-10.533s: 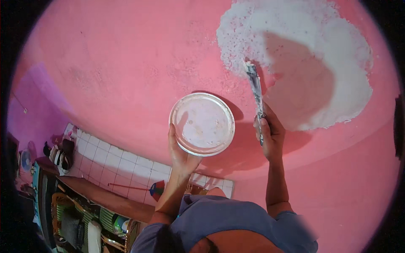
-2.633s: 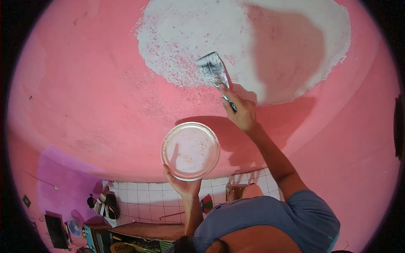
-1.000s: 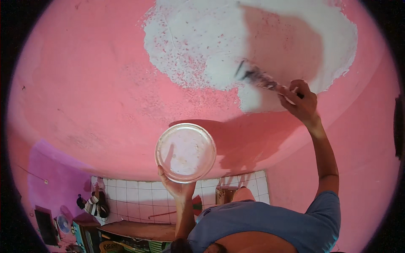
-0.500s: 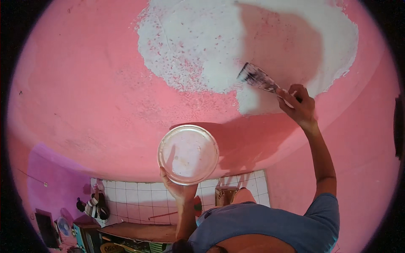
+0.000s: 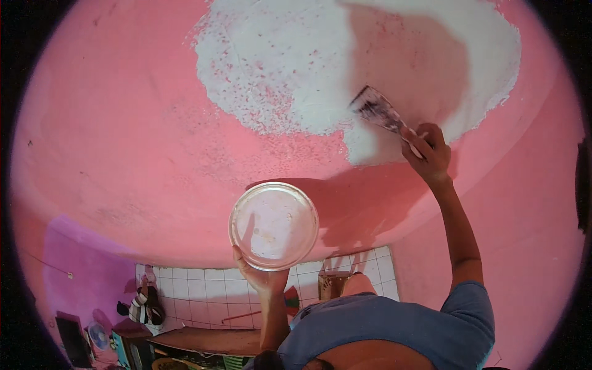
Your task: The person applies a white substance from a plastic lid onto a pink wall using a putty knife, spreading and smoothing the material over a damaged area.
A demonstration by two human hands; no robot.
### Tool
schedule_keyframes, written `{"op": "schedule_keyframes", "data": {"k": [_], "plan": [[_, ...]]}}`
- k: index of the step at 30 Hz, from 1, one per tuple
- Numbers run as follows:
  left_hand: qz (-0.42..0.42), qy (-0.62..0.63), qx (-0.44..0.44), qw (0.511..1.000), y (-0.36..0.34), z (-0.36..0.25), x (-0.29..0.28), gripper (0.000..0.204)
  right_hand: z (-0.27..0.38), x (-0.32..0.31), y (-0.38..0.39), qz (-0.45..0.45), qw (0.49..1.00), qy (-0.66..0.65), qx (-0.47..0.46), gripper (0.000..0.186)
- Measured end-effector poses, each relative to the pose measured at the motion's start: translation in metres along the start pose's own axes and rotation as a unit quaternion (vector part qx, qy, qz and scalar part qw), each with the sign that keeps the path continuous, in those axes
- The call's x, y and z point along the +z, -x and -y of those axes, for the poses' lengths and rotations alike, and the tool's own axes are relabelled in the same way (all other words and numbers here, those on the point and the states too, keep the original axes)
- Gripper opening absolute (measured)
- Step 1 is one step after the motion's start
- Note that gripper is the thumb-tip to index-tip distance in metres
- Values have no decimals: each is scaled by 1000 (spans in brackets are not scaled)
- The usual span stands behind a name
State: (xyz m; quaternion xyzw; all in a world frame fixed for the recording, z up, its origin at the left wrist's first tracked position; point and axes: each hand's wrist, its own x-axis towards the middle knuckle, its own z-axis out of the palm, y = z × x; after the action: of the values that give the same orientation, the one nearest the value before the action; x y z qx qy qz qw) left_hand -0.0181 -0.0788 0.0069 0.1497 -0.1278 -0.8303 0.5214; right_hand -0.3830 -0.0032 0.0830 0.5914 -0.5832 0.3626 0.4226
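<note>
My right hand [image 5: 433,154] is closed around the handle of a putty knife [image 5: 378,110], its wide blade smeared with white and dark marks. The blade lies over a large patch of white filler [image 5: 277,43] on the pink wall [image 5: 123,117]; whether its edge touches cannot be made out. Lower down, my left hand [image 5: 265,279] grips the near rim of a round, pale bucket lid [image 5: 273,225] from below. A thin whitish film and a few small lumps mark the lid's inner face. Pink shows through in specks along the filler's lower left part.
White tiled floor [image 5: 203,287] runs along the wall's foot, with a wooden stool-like thing [image 5: 333,285] beneath me. A brown-topped table [image 5: 203,338] stands at lower left. Farther left are a person in striped clothing [image 5: 147,306], a fan [image 5: 97,335] and a dark screen [image 5: 73,338].
My right hand and forearm have shifted slightly left, and the putty knife's blade has turned a little against the filler. The lid in my left hand has hardly moved.
</note>
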Motion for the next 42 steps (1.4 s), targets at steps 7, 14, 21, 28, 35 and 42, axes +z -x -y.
{"op": "schedule_keyframes", "data": {"k": [7, 14, 21, 28, 35, 42], "plan": [[-8, -15, 10, 1000, 2, 2, 8, 75, 30, 16, -32, -15, 997, -39, -61, 42], [-18, -13, 19, 1000, 4, 2, 6, 73, 12, 19, 19, -29, 997, -65, -1, 42], [-8, 10, 19, 1000, 3, 0, 1, 71, 74, 25, -3, -137, 976, -132, 109, 37], [-4, -4, 29, 1000, 0, 2, -4, 70, 112, 82, 26, -155, 954, -159, 202, 37], [33, 70, 23, 997, -1, -2, -17, 74, 140, 87, 128, -35, 938, -193, 287, 34], [8, 50, 18, 999, -3, -6, -24, 76, 149, 83, 67, -137, 963, -168, 160, 38]]}}
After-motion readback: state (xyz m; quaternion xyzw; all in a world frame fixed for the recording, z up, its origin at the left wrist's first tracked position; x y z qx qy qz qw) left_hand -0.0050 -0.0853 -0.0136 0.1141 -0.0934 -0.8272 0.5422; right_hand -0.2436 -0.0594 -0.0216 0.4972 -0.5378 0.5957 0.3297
